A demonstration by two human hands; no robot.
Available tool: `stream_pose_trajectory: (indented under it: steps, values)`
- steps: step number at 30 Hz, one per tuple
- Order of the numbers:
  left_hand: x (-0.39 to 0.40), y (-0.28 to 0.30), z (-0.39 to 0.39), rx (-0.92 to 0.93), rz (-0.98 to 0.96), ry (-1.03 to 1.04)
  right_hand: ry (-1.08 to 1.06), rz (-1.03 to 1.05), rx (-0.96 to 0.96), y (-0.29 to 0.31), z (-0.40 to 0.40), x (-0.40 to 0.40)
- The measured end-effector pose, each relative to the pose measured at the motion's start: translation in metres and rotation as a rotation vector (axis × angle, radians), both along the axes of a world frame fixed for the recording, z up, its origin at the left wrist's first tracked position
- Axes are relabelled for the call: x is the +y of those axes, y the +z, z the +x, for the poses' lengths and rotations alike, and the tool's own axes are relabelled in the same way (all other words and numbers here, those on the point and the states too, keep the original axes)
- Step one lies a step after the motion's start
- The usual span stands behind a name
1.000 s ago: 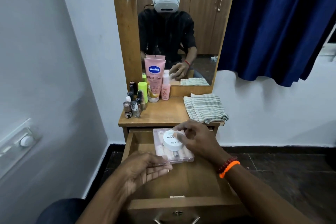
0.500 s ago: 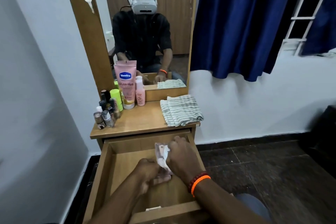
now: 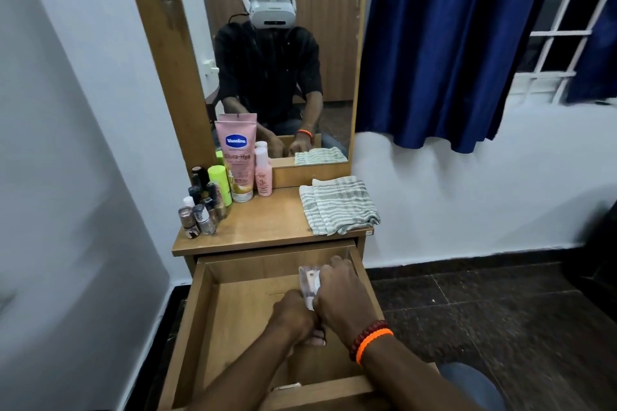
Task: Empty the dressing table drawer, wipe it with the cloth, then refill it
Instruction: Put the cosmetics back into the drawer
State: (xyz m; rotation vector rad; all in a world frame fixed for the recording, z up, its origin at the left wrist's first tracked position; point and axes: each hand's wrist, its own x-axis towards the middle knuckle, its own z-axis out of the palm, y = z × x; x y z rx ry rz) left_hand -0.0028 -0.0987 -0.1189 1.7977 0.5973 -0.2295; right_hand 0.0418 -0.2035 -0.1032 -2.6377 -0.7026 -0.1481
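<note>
Head view gives me the open drawer [image 3: 233, 317] under both hands, pulled out from the wooden surface [image 3: 267, 227] just beyond them. Beyond my right hand [image 3: 344, 297] the striped cloth [image 3: 337, 207] lies folded on that surface; beyond my left hand [image 3: 293, 314], further off, stand the pink Vaseline tube [image 3: 236, 157], a small pink bottle [image 3: 263, 173] and a cluster of nail polish bottles [image 3: 200, 210]. Both hands are curled around a clear plastic case [image 3: 309, 280], held on edge inside the drawer, toward its right wall. I see an orange band [image 3: 372, 340] on the right wrist.
</note>
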Motion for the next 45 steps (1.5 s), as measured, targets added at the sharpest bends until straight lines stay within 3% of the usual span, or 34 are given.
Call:
stream_pose_trajectory:
  steps: [8,11,15,19,22,25,29,38,45]
  values:
    - [0.004,0.018,-0.01,-0.011,0.232,-0.075,0.036,-0.037,-0.016,0.0,0.002,0.002]
    - [0.024,0.038,-0.025,-0.08,0.424,-0.148,0.06,0.007,-0.085,0.001,0.002,0.007]
    - [0.075,0.068,-0.046,-0.331,0.494,0.047,0.092,0.073,-0.162,0.02,-0.005,0.043]
    - [0.125,0.101,-0.06,-0.55,0.766,0.33,0.26,0.246,-0.221,0.054,-0.02,0.107]
    - [0.152,0.11,-0.058,-0.532,0.946,0.359,0.326,0.3,-0.287,0.076,-0.018,0.146]
    - [0.17,0.103,-0.052,-0.444,1.064,0.27,0.336,0.219,-0.338,0.084,-0.009,0.169]
    - [0.178,0.091,-0.049,-0.496,1.039,0.257,0.353,0.17,-0.358,0.075,-0.002,0.177]
    - [0.179,0.086,-0.04,-0.703,0.93,0.365,0.291,0.389,-0.262,0.075,0.003,0.178]
    - [0.161,0.079,-0.063,-0.863,0.92,0.288,0.361,0.592,-0.229,0.071,-0.005,0.142]
